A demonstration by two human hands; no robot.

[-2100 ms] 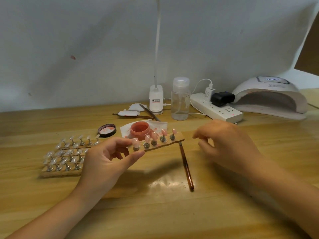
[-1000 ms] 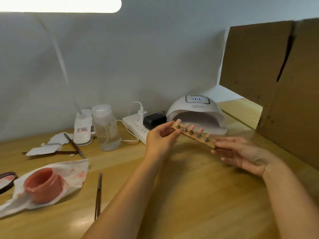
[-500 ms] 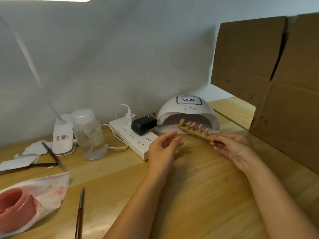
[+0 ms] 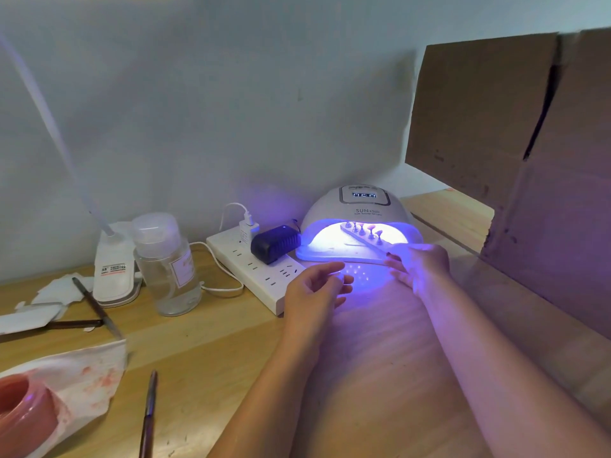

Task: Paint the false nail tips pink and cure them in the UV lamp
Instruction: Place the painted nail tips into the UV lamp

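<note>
The white UV lamp stands at the back of the wooden table, lit violet inside. A wooden strip carrying several pink nail tips lies inside its opening, slanting toward the right front. My right hand is at the lamp's mouth, thumb and fingertips pinching the strip's near end. My left hand hovers in front of the lamp with loosely curled fingers, holding nothing. The pink polish pot sits on a stained tissue at the lower left, with a brush lying beside it.
A white power strip with a black adapter lies left of the lamp. Further left stand a clear pump bottle and a desk lamp base. A cardboard panel walls off the right side.
The strip of nail tips went from my left hand to my right, then into the lamp. The lamp has lit up violet. My left hand let go and drew back.
</note>
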